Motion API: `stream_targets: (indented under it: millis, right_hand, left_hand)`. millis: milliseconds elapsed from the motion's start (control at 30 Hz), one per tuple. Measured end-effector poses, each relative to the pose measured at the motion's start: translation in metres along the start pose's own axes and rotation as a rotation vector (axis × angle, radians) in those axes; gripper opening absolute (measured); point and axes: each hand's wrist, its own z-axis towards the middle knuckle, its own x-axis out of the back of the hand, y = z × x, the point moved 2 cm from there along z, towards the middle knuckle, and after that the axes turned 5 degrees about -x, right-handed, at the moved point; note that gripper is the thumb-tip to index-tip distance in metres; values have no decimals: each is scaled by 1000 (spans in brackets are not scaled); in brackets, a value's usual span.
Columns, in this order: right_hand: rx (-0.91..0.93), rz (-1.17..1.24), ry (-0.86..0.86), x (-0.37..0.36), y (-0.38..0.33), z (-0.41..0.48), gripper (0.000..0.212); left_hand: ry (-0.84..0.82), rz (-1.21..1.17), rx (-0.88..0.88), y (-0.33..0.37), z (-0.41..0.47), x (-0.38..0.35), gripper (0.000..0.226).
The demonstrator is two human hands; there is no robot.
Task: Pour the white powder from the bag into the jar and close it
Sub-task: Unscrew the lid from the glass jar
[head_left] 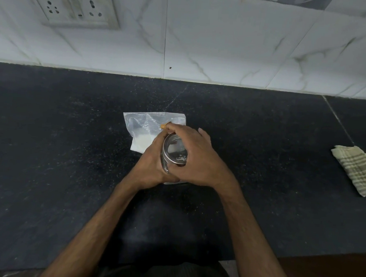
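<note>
A shiny steel jar (173,151) stands at the middle of the dark counter, seen from above. My left hand (152,164) wraps its left side and my right hand (198,158) covers its right side and top, fingers curled over the rim. Whether the round metal surface is a lid or the open inside, I cannot tell. Just behind and left of the jar lies a clear plastic bag (144,129), flat on the counter, with white powder gathered in its lower corner. A small orange piece (163,126) shows at my fingertip near the bag.
The black stone counter (69,153) runs to a white marbled tile wall (226,44) with a socket panel (74,5) at upper left. A folded striped cloth (357,169) lies at the right edge. The counter's front edge is near my body.
</note>
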Motion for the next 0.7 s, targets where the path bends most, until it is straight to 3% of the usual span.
stream_targets:
  millis: [100,167,267,400,467,567,700]
  right_hand:
    - [-103,-7,163,3,-2,-2,95]
    - [-139,-65,201,-5,-3,0,96]
    - [-84,-63,161,-11,2,4,89]
    - [-37,21,9,2,16,2,102]
    - [-43,55,91,2,16,-1,103]
    - [-41,114,168,-8,11,-3,89]
    - [-23,-52,-5,6,9,-4,85]
  left_hand:
    - [-15,5,48,-2,-4,1,127]
    - [-13,8,52,-3,-5,2,125]
    - [-1,-5,23,-2,-2,0,118]
    - [-9,-25,9,4,-2,0,113]
    - [-3,-17,28,5,-5,0,117]
    - [7,-14,33,3,-4,0,117]
    - [18,13,35,1,-3,1,118]
